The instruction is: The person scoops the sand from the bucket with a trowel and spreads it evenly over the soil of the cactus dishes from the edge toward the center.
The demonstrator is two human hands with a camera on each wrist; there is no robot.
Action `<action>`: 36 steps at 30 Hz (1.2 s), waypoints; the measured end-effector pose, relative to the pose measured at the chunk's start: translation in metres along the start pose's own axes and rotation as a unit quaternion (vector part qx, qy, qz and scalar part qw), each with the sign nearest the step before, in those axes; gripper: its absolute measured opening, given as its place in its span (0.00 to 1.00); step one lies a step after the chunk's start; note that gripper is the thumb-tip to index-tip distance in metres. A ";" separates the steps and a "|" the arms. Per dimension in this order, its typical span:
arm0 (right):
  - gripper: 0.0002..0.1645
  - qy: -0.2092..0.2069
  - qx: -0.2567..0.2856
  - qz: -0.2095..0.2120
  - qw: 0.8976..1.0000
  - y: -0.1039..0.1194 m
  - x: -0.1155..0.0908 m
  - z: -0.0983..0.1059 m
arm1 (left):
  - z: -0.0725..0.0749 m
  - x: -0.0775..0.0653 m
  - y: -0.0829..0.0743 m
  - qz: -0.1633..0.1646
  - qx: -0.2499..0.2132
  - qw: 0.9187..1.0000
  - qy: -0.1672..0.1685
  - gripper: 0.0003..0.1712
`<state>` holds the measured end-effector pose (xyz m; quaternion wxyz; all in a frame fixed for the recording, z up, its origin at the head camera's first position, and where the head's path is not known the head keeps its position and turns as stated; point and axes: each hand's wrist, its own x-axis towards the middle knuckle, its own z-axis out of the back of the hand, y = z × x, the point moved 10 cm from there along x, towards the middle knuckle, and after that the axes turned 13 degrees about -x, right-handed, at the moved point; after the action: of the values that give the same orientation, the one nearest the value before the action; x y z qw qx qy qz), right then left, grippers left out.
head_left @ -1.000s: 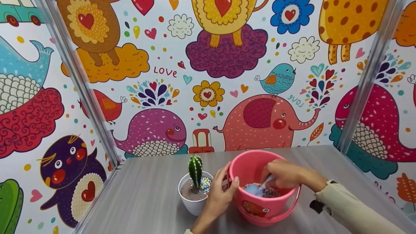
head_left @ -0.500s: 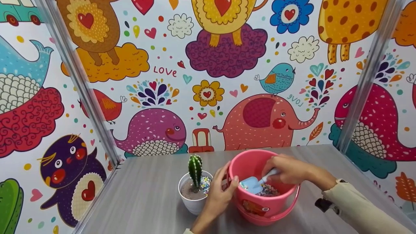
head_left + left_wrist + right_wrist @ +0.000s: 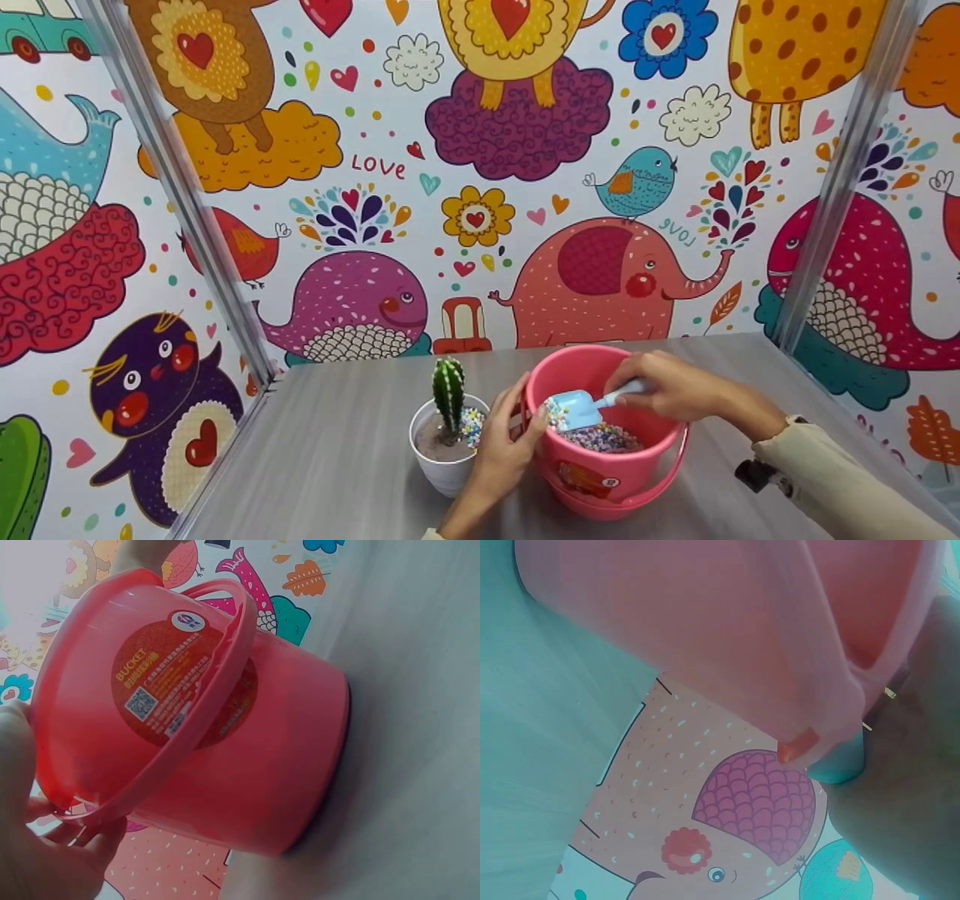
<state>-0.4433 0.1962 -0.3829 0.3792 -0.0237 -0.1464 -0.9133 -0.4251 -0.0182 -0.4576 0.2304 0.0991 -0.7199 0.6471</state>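
A pink bucket [image 3: 574, 375] stands on the table, tiny multicoloured beads [image 3: 604, 439] inside it. My left hand [image 3: 504, 442] grips its left rim, thumb at the front; in the left wrist view that hand [image 3: 56, 862] holds the edge beside the handle. Over the bucket's mouth, my right hand [image 3: 667, 386] grips the handle of a small light-blue toy shovel [image 3: 576, 411]. Pale beads [image 3: 556, 414] lie at the shovel's tip, near the left rim. Just left of my left hand is a white pot [image 3: 442, 474] with a cactus [image 3: 448, 394], soil and some beads [image 3: 472, 426].
The bucket's pink handle [image 3: 675, 471] hangs down at its front right. A grey wood-grain table [image 3: 330, 442] lies beneath everything. Cartoon-printed walls [image 3: 375, 90] with metal corner posts [image 3: 832, 187] enclose the back and sides.
The shovel has come up out of the beads inside the bucket, now carrying some toward the left rim. My right hand has risen and shifted right. My left hand keeps its grip on the bucket.
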 end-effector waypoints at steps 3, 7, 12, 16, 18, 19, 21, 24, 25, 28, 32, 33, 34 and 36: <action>0.12 -0.015 0.003 -0.001 1.000 -0.003 -0.002 0.002 | 0.000 0.000 0.001 0.007 0.000 1.000 0.000 0.35; 0.12 -0.033 0.011 -0.005 0.999 -0.007 -0.006 0.006 | 0.000 0.000 0.002 0.010 0.002 1.000 0.002 0.35; 0.12 -0.048 0.019 -0.007 0.999 -0.010 -0.009 0.011 | 0.000 -0.001 0.002 0.006 0.003 1.000 0.000 0.36; 0.13 -0.047 0.027 -0.016 0.998 -0.011 -0.010 0.011 | 0.001 -0.001 0.001 0.012 0.008 1.000 -0.002 0.36; 0.13 -0.049 0.028 -0.019 0.998 -0.011 -0.010 0.012 | 0.001 -0.001 0.001 0.015 0.018 1.000 -0.003 0.37; 0.13 -0.052 0.026 -0.018 0.998 -0.011 -0.010 0.013 | 0.001 -0.001 0.000 0.015 0.024 1.000 -0.003 0.37; 0.13 -0.059 0.020 -0.015 0.998 -0.009 -0.010 0.015 | 0.002 -0.001 -0.003 0.012 0.041 0.999 -0.002 0.37; 0.13 -0.075 0.008 -0.007 0.997 -0.005 -0.010 0.019 | 0.003 -0.001 -0.009 0.010 0.082 0.997 -0.010 0.37; 0.13 -0.078 0.004 -0.007 0.997 -0.004 -0.009 0.020 | 0.003 0.000 -0.011 0.010 0.094 0.995 -0.012 0.37; 0.13 -0.081 0.001 -0.006 0.997 -0.002 -0.008 0.023 | 0.004 0.000 -0.020 -0.002 0.143 0.989 -0.023 0.37; 0.14 -0.073 0.002 -0.015 0.997 -0.002 -0.006 0.023 | 0.000 -0.002 -0.043 -0.065 0.204 0.976 -0.027 0.36; 0.14 -0.071 0.004 -0.018 0.997 -0.002 -0.005 0.023 | -0.001 -0.003 -0.051 -0.086 0.216 0.972 -0.027 0.36; 0.14 -0.070 0.003 -0.019 0.997 -0.001 -0.004 0.023 | -0.002 -0.004 -0.059 -0.108 0.225 0.968 -0.027 0.35; 0.14 -0.067 0.005 -0.022 0.998 0.000 -0.002 0.023 | -0.002 -0.007 -0.074 -0.145 0.232 0.962 -0.022 0.33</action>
<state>-0.4432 0.2040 -0.3613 0.3487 -0.0799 -0.1763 -0.9170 -0.3857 -0.0279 -0.3957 0.2761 0.2674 -0.5328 0.7539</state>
